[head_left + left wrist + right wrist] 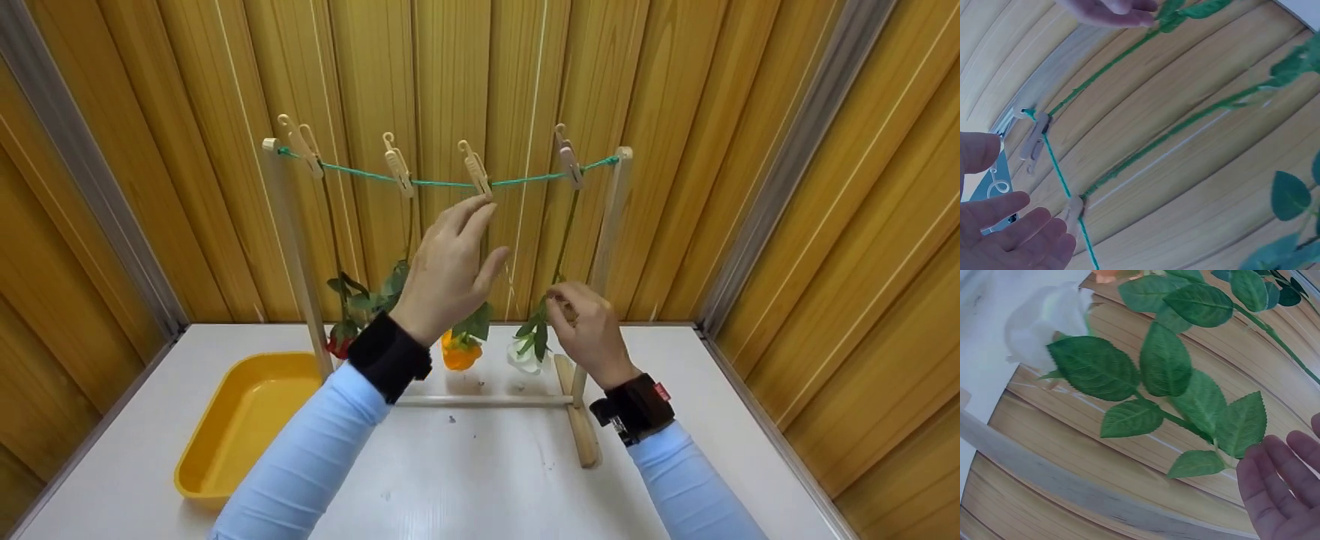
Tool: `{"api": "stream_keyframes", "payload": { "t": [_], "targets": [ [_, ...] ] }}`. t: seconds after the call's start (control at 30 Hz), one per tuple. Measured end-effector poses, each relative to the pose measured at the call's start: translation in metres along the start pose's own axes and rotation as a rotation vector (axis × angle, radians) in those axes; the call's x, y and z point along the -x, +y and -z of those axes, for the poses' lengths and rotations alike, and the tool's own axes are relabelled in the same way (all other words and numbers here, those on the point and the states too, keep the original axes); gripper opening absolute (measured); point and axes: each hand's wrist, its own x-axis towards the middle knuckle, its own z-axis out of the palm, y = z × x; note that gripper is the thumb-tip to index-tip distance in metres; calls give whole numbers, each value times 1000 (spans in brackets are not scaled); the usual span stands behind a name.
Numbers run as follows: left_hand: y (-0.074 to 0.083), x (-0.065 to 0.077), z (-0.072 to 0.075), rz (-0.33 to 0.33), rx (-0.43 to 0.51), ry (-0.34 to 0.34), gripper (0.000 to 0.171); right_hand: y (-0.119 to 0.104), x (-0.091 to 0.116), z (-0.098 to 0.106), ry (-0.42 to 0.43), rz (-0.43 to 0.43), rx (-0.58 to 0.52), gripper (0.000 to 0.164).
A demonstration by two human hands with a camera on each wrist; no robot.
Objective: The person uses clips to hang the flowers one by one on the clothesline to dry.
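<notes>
Flowers hang head-down by clothespins from a green cord (442,184). My left hand (450,270) is raised, fingers extended, its fingertips by the clothespin (475,166) that holds the orange rose (460,352); in the left wrist view its palm faces that pin with nothing gripped. My right hand (589,334) is beside the white rose (526,356), its loosely bent fingertips at the rose's leaves (1241,424). A pale clothespin (570,161) holds that stem at the cord's right end. A red rose (340,343) hangs at the left, partly behind leaves.
A wooden frame carries the cord between its left post (289,225) and right post (611,217). Its foot (581,435) and lower bar (480,400) are near the table surface. A yellow tray (196,457) stands left. Wood-patterned panels (675,150) enclose the back and sides.
</notes>
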Motion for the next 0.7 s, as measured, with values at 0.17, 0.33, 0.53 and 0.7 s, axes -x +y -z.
{"api": "stream_keyframes", "payload": {
  "t": [0.17, 0.33, 0.53, 0.7],
  "targets": [
    [-14, 42, -1, -5, -101, 12, 51, 0, 15, -2, -3, 22, -7, 21],
    [-23, 78, -3, 35, -171, -19, 56, 2, 26, -5, 4, 34, -10, 23],
    [-31, 114, -11, 65, -200, -23, 60, 2, 44, -6, -22, 1, -7, 30],
    [-34, 140, -21, 132, -232, -52, 63, 2, 61, -8, -66, -6, 31, 36]
  ]
}}
